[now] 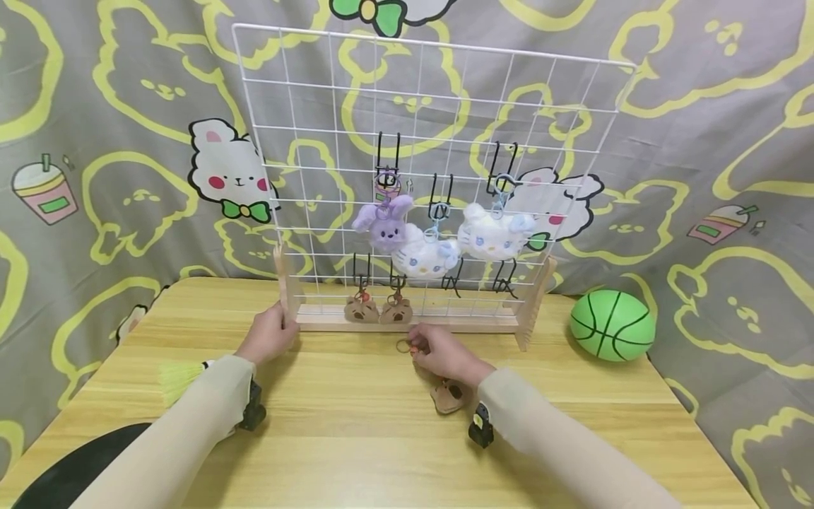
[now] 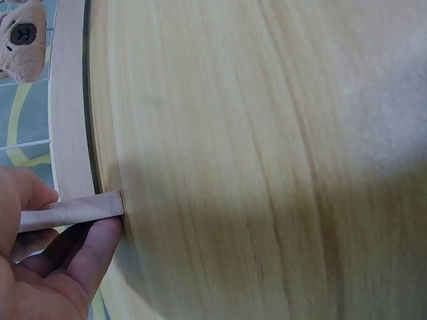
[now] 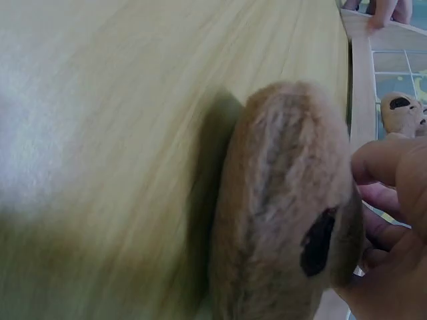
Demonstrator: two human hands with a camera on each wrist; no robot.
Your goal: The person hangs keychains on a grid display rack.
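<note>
A white wire grid rack (image 1: 439, 46) in a wooden stand (image 1: 470, 324) stands on the table. My left hand (image 1: 270, 332) grips the stand's left wooden upright, thumb and fingers on either side of the board (image 2: 73, 212) in the left wrist view. In front of the base, my right hand (image 1: 445, 353) pinches a keychain near its metal ring (image 1: 403, 346). The keychain's brown plush head (image 1: 449, 397) dangles below that hand and looms large in the right wrist view (image 3: 287, 200). Two matching brown plush keychains (image 1: 361, 309) hang from lower black hooks.
Higher on the grid hang a purple plush bunny (image 1: 386, 230) and two white plush cat keychains (image 1: 492, 237). Two lower-right hooks (image 1: 505, 277) are bare. A green ball (image 1: 612, 325) sits at right; a yellow shuttlecock (image 1: 181, 380) and a black round object (image 1: 79, 463) lie at left.
</note>
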